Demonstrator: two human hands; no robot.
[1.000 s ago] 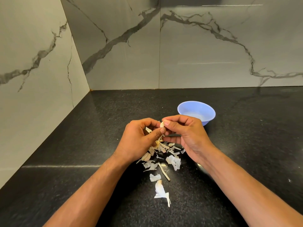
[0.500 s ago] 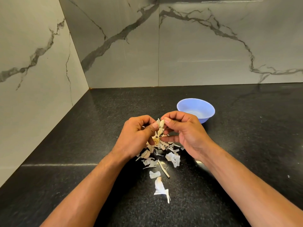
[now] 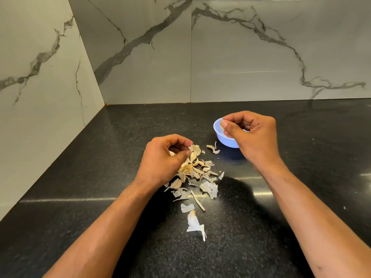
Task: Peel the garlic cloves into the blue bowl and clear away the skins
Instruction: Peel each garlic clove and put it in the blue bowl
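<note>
A small blue bowl point(image 3: 221, 139) stands on the black counter, partly covered by my right hand point(image 3: 253, 135). That hand hovers over the bowl and pinches a pale garlic clove point(image 3: 222, 127) between thumb and forefinger. My left hand point(image 3: 163, 157) sits to the left over the broken garlic head point(image 3: 187, 167), its curled fingers holding cloves and skin point(image 3: 194, 149) at its fingertips. Loose papery skins point(image 3: 208, 187) lie scattered on the counter in front of the head, with a larger scrap point(image 3: 193, 224) nearer to me. The inside of the bowl is mostly hidden.
The black speckled counter point(image 3: 301, 177) meets marble-patterned walls at the back and left, forming a corner point(image 3: 105, 104) at the far left. A few skin bits point(image 3: 212, 148) lie just left of the bowl.
My right hand has pulled away from the left, moving right and back to above the blue bowl with a clove. My left hand has lowered onto the garlic head.
</note>
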